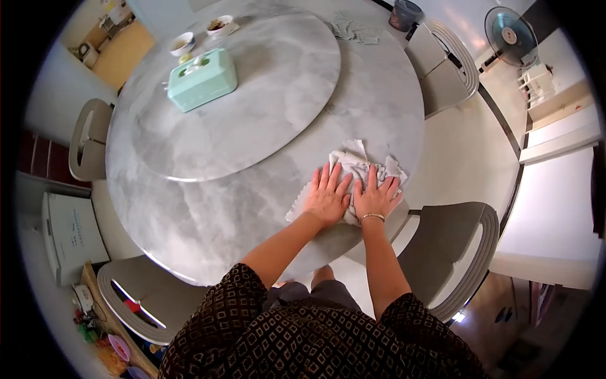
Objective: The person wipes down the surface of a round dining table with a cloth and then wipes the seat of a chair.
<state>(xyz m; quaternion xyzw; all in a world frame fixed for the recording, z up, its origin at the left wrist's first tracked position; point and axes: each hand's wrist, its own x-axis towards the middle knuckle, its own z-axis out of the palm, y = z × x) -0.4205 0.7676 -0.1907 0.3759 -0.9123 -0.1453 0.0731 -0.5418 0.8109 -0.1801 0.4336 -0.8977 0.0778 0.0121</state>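
Observation:
A crumpled pale cloth (352,163) lies near the right front edge of the round grey marbled table (208,218). My left hand (327,201) rests flat on its left part, palm down, with the fingers apart. Beside it, my right hand (375,197) presses on the right part, its fingers also spread, a bracelet at the wrist. Folds of the cloth show beyond the fingertips and between the hands.
On the raised turntable (278,82) stand a mint green tissue box (203,82) and two bowls (183,43). Another cloth (355,28) lies at the far edge. Chairs (442,252) surround the table. A fan (510,36) stands at the upper right.

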